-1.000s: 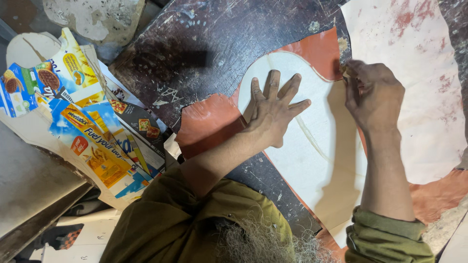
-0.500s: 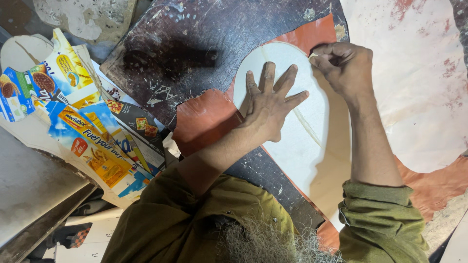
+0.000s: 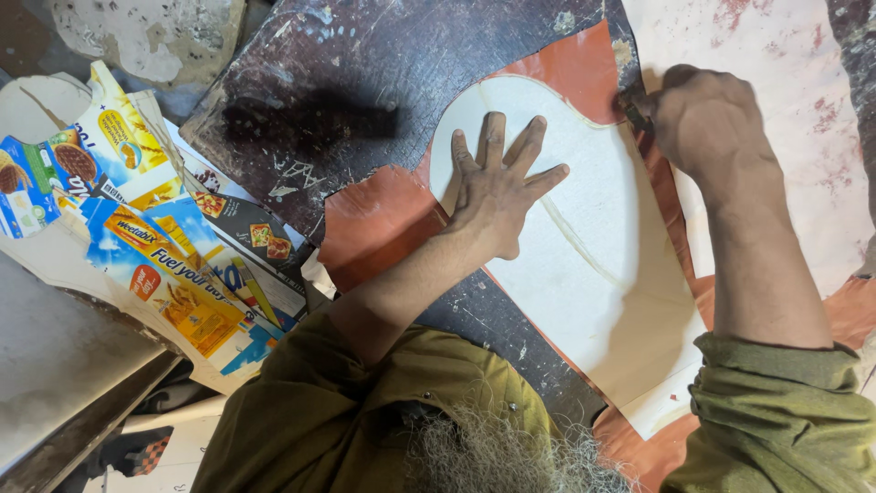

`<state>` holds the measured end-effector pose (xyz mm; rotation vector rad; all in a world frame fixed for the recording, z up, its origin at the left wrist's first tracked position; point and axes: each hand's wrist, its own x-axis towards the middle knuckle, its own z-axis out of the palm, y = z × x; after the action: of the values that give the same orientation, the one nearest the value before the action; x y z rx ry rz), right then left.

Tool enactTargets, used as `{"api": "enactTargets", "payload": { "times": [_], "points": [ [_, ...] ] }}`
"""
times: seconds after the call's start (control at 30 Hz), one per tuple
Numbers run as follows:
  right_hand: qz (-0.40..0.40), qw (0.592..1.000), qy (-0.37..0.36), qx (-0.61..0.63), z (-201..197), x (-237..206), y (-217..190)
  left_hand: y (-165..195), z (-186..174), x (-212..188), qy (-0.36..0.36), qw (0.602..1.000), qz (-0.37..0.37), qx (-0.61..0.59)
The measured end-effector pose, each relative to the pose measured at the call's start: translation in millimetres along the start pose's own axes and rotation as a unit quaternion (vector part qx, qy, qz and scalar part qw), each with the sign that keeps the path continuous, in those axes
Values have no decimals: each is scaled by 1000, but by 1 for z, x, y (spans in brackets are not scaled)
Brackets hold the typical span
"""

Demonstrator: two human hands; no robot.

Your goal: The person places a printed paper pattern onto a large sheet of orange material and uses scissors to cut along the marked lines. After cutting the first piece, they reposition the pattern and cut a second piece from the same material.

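1. Two hands work on one cream template (image 3: 602, 274), which lies flat on a reddish-brown sheet (image 3: 383, 224). The sheet lies on a dark, scratched board (image 3: 365, 100).

2. The left hand (image 3: 497, 187) rests in the middle of the template, palm down, with the fingers spread wide apart and nothing gripped. I judge that this flat pressure keeps the template from sliding on the sheet, and the spread fingers cover more of its surface.

3. The right hand (image 3: 707, 119) is closed into a fist around a small dark tool (image 3: 631, 102) at the upper right edge of the template. Only the tip of the tool shows, so I cannot tell what kind it is. The tip touches the place where the template's edge meets the sheet, so the tool seems to follow the outline.

4. The template has a rounded top and one long curved line across it. The sheet shows beyond it at the top, at the left and at the lower right, so the template sits inside the sheet with material around it.

5. To the left, well apart from both hands, lie flattened cartons (image 3: 155, 237) in blue, yellow and white. A pale stained slab (image 3: 776, 36) lies to the right, behind the right hand.

6. Both arms wear olive sleeves (image 3: 785, 411), pushed up from the wrists.
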<state>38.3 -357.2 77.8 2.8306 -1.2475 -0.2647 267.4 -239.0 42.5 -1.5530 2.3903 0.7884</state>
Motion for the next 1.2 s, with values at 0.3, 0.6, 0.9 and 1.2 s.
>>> {"api": "enactTargets", "payload": {
  "times": [0.3,0.6,0.9,1.2],
  "points": [
    [240,907,180,294,21,-130,-65,-2,-14,-10,-9,1000,-2,-19],
    [404,627,197,636,68,-189,-182,-8,9,13,49,997,17,60],
    [230,780,87,575,41,-42,-231,-62,-7,75,22,997,58,-50],
    [122,891,150,412,35,18,-241,-65,-19,81,54,990,111,-68]
  ]
}}
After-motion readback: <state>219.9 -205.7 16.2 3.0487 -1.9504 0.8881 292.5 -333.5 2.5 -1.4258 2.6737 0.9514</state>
